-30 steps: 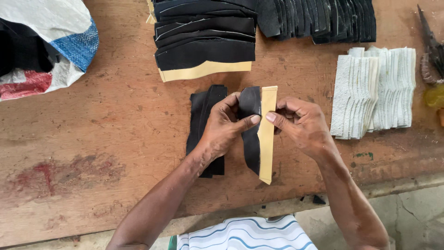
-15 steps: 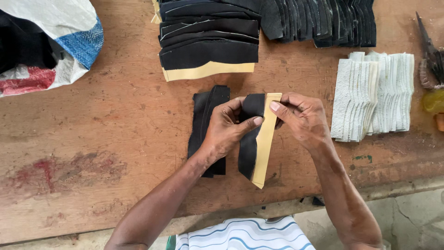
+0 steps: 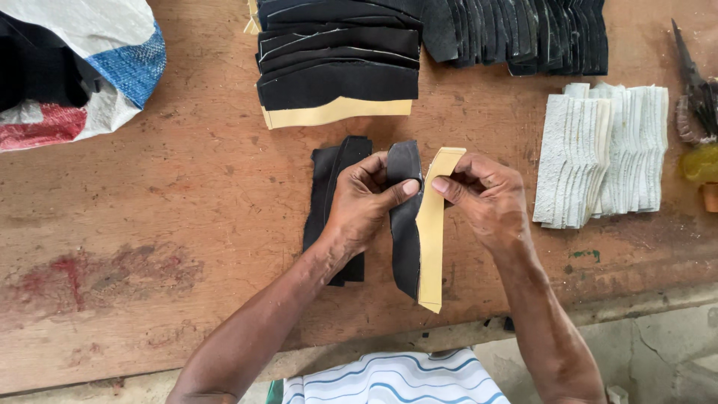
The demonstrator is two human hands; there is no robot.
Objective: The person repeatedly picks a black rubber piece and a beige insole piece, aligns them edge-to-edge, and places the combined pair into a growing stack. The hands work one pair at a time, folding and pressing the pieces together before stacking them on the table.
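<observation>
Left hand (image 3: 365, 200) pinching black strip (image 3: 404, 224) | right hand (image 3: 486, 196) gripping tan backing (image 3: 431, 239) | above wooden surface (image 3: 172, 217), beside black pieces (image 3: 335, 187)

Both forearms bare, no sleeves, no gloves, no rings or watch seen on left hand (image 3: 363, 206) or right hand (image 3: 486, 198). Shirt (image 3: 396, 378) below the hands: white with blue-green curved stripes.
</observation>
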